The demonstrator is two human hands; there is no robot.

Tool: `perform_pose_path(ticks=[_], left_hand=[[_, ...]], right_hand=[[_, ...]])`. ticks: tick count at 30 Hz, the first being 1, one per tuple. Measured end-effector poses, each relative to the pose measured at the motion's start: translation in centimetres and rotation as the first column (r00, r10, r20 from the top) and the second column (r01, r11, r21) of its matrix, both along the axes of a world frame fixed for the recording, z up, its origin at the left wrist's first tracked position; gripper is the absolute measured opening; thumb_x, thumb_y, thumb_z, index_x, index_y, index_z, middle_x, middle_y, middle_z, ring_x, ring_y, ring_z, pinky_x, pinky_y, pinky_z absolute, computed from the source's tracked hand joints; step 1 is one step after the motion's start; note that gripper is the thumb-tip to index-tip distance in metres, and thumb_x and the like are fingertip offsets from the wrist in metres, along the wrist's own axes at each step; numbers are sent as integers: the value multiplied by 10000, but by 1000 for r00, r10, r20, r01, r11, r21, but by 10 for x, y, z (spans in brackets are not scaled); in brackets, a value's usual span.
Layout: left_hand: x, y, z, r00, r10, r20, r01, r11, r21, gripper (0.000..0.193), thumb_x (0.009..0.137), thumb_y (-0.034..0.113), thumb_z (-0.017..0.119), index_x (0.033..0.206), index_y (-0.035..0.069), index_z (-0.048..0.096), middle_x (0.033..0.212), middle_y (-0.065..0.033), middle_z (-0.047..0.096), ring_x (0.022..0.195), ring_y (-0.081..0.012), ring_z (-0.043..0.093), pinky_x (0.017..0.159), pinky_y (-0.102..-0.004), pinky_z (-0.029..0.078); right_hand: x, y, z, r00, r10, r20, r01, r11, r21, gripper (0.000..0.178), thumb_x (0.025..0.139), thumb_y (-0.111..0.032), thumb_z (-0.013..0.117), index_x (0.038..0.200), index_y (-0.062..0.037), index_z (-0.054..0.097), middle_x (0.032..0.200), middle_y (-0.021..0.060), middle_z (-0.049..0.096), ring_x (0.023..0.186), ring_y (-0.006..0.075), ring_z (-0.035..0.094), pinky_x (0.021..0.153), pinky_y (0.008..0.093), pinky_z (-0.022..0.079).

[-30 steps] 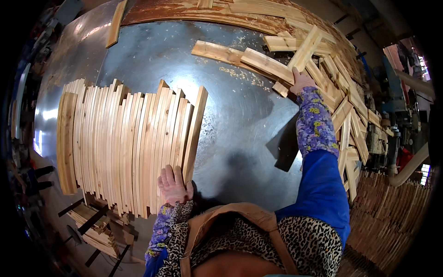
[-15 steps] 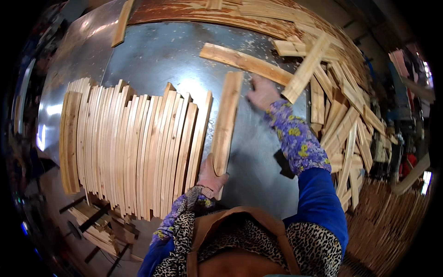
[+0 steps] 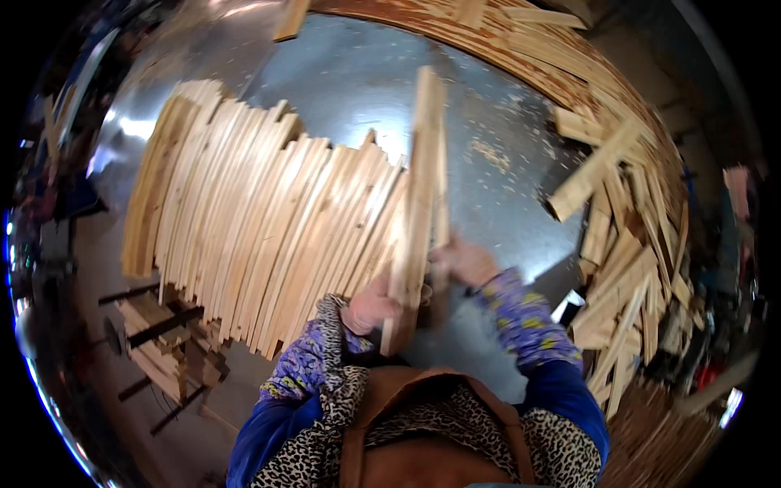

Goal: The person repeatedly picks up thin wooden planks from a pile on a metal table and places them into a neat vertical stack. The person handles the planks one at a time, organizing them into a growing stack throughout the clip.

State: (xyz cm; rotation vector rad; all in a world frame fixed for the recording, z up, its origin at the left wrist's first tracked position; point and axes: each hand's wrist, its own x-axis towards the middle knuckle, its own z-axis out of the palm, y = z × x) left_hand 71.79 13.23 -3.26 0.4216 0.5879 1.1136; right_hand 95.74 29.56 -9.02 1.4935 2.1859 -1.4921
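My left hand (image 3: 373, 307) is closed round the lower end of a pale wooden slat (image 3: 415, 195), which stands tilted on edge just right of the long row of slats (image 3: 252, 211). Against its right side is a second wooden slat (image 3: 442, 175), mostly covered by the first and blurred. My right hand (image 3: 465, 260) has its fingers closed on this second slat near its lower part; motion smears the fingertips. The row's slats stand packed side by side on the grey metal tabletop (image 3: 504, 211), their ends uneven.
A jumbled pile of wooden pieces (image 3: 622, 285) lies on the right, one slat (image 3: 594, 169) crossing its top. Along the far edge runs a worn brown board (image 3: 455, 28) with more slats on it. A stand with wood offcuts (image 3: 159, 346) is at lower left.
My right hand has taken the slat that lay across the far tabletop and drawn it back beside the left hand's slat. The view has shifted, so the row appears tilted.
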Motion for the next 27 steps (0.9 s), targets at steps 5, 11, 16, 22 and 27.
perform_pose_path(ticks=[5, 11, 16, 22, 27], left_hand=[[-14, 6, 25, 999, 34, 41, -29, 991, -134, 998, 799, 291, 860, 1609, -50, 387, 1388, -168, 619, 1194, -292, 674, 1030, -425, 598], [-50, -14, 53, 995, 80, -57, -89, 980, -179, 957, 765, 260, 846, 1577, -25, 428, 1289, -152, 670, 1159, -297, 693, 1000, -451, 622], [-89, -24, 51, 940, 170, -297, -238, 948, -213, 869, 795, 154, 730, 1582, -56, 427, 1302, -183, 694, 1125, -328, 736, 969, -485, 657], [-119, -42, 37, 882, 246, -402, -346, 917, -198, 837, 836, 115, 654, 1615, -62, 405, 1374, -214, 683, 1173, -339, 735, 1012, -498, 650], [-171, -44, 8, 609, 321, -725, -411, 910, 57, 629, 957, 123, 669, 1549, -65, 567, 1487, -174, 674, 1307, -305, 670, 1162, -407, 497]], right_hand=[[-50, -16, 52, 949, 279, 148, -304, 935, 182, 553, 998, -486, 730, 1288, -16, 729, 1173, 227, 762, 1130, 406, 714, 1001, 535, 559], [108, 175, 18, 498, -815, 295, 384, 512, 768, 872, 814, -387, 838, 1536, -77, 460, 1493, 214, 547, 1231, 437, 666, 1044, 530, 532], [237, 173, -42, 567, -760, 317, 467, 614, 637, 667, 971, -205, 689, 1608, -110, 513, 1532, 210, 581, 1299, 373, 678, 1049, 454, 611], [165, -5, 31, 188, -768, -613, 660, 561, -500, 632, 959, -125, 616, 1567, 9, 505, 1339, 126, 713, 1154, 259, 742, 950, 389, 636], [27, -173, 35, 708, -651, -273, 632, 757, -165, 654, 1028, -182, 681, 1615, -57, 422, 1182, 128, 756, 1016, 290, 773, 873, 431, 640]])
